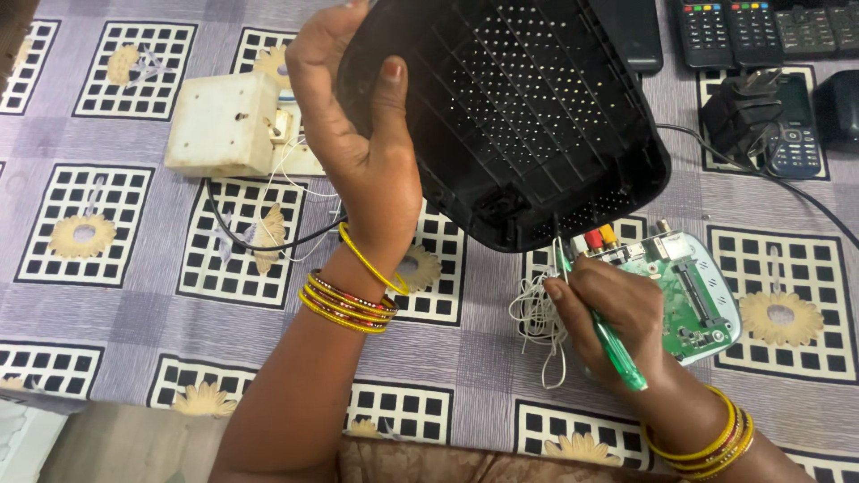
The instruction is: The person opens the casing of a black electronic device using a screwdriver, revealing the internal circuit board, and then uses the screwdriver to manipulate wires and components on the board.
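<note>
A single head-worn camera looks steeply down, close over the table with its patterned cloth, the person's forearms entering from the near edge and remote controls lining the far right edge.

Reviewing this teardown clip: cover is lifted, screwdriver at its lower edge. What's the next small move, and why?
Probably seat the screwdriver tip squarely in the recess at the black cover's lower edge before turning. The right hand holds the green-handled tool with its tip just at that edge, while the left hand holds the cover tilted up, above the circuit board. Whether the tip is already engaged cannot be told.
</note>
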